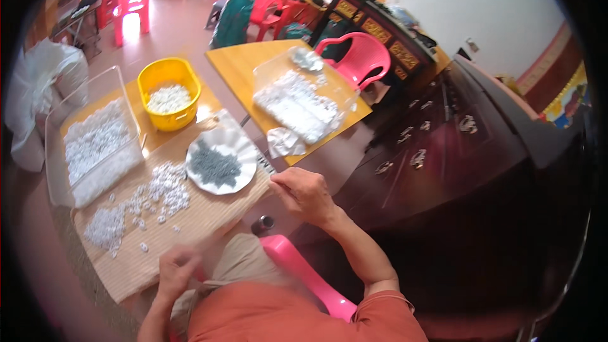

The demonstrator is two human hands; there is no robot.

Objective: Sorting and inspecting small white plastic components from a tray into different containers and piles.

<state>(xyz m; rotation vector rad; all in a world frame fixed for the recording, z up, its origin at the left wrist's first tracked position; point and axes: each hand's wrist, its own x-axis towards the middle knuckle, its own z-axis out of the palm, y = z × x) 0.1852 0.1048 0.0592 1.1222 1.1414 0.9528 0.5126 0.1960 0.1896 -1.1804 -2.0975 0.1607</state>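
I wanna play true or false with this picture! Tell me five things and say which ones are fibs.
1. The yellow tub has white pieces inside. True.
2. The grey pieces are in a blue bowl. False: the grey pieces are on a white plate.
3. Loose white bits lie on the brown cardboard. True.
4. The left hand is inside the tub. False: the left hand is near the cardboard's near edge.
5. The shirt is green. False: the shirt is orange-red.

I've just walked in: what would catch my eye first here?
Probably the yellow tub of white pieces, just beyond the brown board. Next comes the white plate heaped with grey bits, between the yellow tub and the right hand. Then the pink armchair beside the far table.
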